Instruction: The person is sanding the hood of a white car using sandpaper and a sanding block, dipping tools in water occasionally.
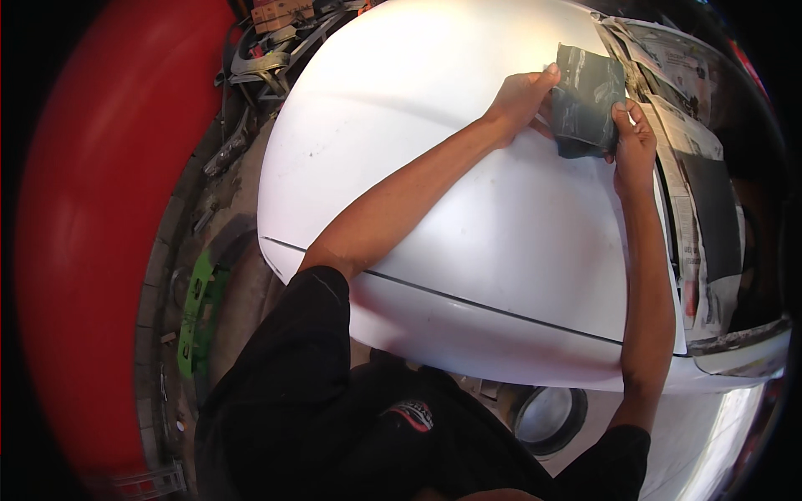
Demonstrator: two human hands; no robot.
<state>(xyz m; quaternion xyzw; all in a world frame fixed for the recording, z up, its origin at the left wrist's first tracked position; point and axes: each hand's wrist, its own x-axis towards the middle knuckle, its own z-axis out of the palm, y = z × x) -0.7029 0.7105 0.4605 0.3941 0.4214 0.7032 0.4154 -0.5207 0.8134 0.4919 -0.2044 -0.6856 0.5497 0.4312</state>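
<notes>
Between my two hands, a dark grey-green sheet of sandpaper (590, 98) is held up above the white car hood (401, 184). Whitish streaks and smears mark its face, and its lower edge bends away. My left hand (522, 102) pinches the sheet's left edge, thumb on top and the other fingers partly hidden behind. On the right edge, my right hand (635, 142) grips it between thumb and curled fingers. Both forearms reach out over the hood, which has a few small dark marks on its left part.
Newspaper sheets (689, 192) cover the windshield area at the right. A green bumper-like part (200, 313) lies on the floor at the left, by a large red surface (92, 234). Cluttered metal parts (263, 63) stand at the back left. Below the fender is a wheel (547, 416).
</notes>
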